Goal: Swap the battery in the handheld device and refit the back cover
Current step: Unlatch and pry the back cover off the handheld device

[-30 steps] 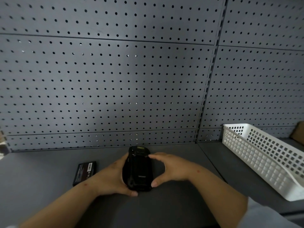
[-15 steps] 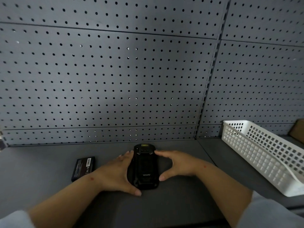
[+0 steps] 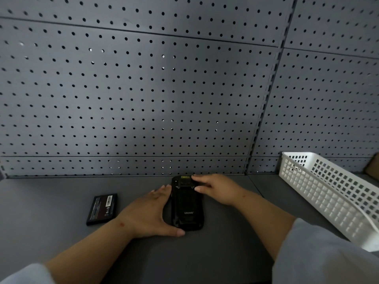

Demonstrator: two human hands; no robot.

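A black handheld device (image 3: 187, 208) lies back-up on the grey shelf, its back cover on and a small yellow label at its far end. My left hand (image 3: 147, 212) cups its left side, thumb along the near edge. My right hand (image 3: 215, 189) rests fingertips on the device's far end, near the latch area. A loose black battery (image 3: 102, 209) with a white barcode label lies flat to the left, a hand's width from my left hand.
A white perforated plastic basket (image 3: 328, 193) stands at the right on the shelf. A grey pegboard wall (image 3: 143, 99) rises straight behind the device. A brown cardboard corner (image 3: 372, 169) shows at the far right edge.
The device has slid farther from me toward the pegboard. My right hand moved from the device's right side up to its far end. The battery stayed in place.
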